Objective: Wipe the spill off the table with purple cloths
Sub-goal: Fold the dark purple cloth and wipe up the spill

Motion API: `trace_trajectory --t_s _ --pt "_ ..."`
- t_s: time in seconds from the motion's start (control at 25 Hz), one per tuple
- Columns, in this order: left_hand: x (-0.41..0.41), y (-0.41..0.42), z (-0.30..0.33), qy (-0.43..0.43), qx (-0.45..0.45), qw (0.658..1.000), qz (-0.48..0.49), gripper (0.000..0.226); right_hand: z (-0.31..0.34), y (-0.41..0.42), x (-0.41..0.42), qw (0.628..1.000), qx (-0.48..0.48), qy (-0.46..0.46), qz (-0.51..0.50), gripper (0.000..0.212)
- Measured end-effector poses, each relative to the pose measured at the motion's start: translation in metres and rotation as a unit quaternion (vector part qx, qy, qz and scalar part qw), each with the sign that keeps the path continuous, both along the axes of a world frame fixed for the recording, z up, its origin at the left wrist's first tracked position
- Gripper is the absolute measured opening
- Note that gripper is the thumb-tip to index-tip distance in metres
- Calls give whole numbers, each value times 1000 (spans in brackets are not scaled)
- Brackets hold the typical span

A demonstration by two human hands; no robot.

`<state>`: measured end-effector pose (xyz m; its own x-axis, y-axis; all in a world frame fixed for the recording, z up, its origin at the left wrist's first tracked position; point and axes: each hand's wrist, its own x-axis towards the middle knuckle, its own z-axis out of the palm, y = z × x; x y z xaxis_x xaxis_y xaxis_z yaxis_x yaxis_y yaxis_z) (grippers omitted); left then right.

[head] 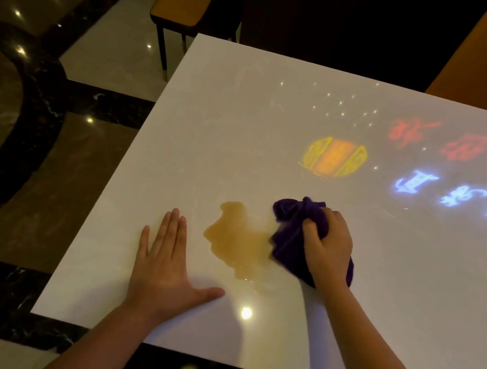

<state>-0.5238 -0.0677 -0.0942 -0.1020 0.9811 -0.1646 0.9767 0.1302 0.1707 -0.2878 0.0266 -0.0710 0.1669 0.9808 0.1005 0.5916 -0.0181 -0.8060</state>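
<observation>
Observed from the head camera: a white glossy table (281, 101) with an amber-brown spill (238, 241) near its front edge, irregular in outline, with a thin trail of droplets running toward the viewer. The right hand (329, 249) is closed over a bunched purple cloth (288, 242), fingers curled down across the top of the bundle and gripping it against the tabletop. The cloth projects out from under the hand on its left and far sides; a small portion also shows past the wrist on the right. The cloth's left margin touches the right edge of the spill, where the liquid looks smeared and paler; the bulk of the spill lies uncovered to the left of the grip. The left hand (166, 268) lies flat on the table, palm down, fingers extended and together, thumb spread out to the right, holding nothing. It sits just left of the spill and does not touch it; the thumb tip is near the droplet trail. Coloured light patterns, red, blue and orange-yellow, fall on the far right part of the tabletop. A chair (180, 11) with an orange seat stands beyond the table's far left corner on the polished floor (33, 151).
</observation>
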Motion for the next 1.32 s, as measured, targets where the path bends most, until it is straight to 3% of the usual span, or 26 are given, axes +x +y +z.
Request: trace_trajectory --t_s 0.08,0.16,0.24,0.32,0.44,0.56,0.72,0.88,1.0,1.08,1.16,1.24,1.32 --pt "-1 -1 -2 5 16 1000 -8 136 6 -3 -21 984 7 167 -60 19" --pt "2 -2 -2 1 24 1000 -15 135 6 -5 -56 986 -20 164 0 29" --pt "4 -2 -2 -4 27 1000 -14 133 -2 0 -91 987 -62 -64 131 45" --pt "3 -2 -3 -4 32 999 -18 131 -10 4 -110 941 -61 -260 207 57" --pt "3 -2 -2 7 26 999 -20 129 -15 -1 -104 904 -13 -337 263 64" --pt "4 -1 1 -2 10 1000 -9 133 -14 -12 -81 897 2 -349 273 62" --pt "1 -2 -1 -19 -4 1000 -1 135 -13 -17 -32 917 -17 -331 220 55" --pt "0 -3 -2 -31 -6 999 4 134 -17 -23 8 940 -19 -327 92 55" --pt "-1 -4 -4 -39 9 999 4 135 -15 -3 12 938 -102 -331 1 61" --pt "-1 -4 -7 -37 17 999 3 136 -11 29 -14 931 -125 -343 24 61" --pt "0 -3 -7 -29 25 999 5 137 -11 55 -68 929 -94 -337 120 61" --pt "2 -2 -6 -9 33 999 0 136 -13 55 -122 916 -68 -325 224 62" --pt "2 -3 -5 4 30 1000 -7 134 -15 33 -145 904 -43 -332 264 63"
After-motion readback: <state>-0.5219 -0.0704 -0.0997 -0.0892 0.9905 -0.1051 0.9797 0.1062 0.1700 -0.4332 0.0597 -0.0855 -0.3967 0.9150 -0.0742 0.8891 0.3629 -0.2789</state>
